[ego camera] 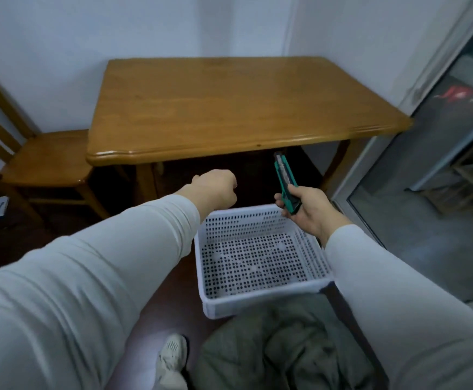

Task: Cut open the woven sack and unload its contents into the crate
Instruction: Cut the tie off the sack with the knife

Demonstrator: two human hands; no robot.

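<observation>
Crate (pixel 260 301) partly behind right hand (pixel 310 211)

Left hand's (pixel 215 190) curled fingers out of view.

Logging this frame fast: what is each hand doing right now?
Left hand: closed in a loose fist, nothing visible in it.
Right hand: closed around the green utility knife, above the white crate.

dark floor (pixel 18 249), white perforated crate (pixel 260 294) on it, perhaps olive cloth (pixel 280 353) beside, wooden table (pixel 229 108)
</observation>
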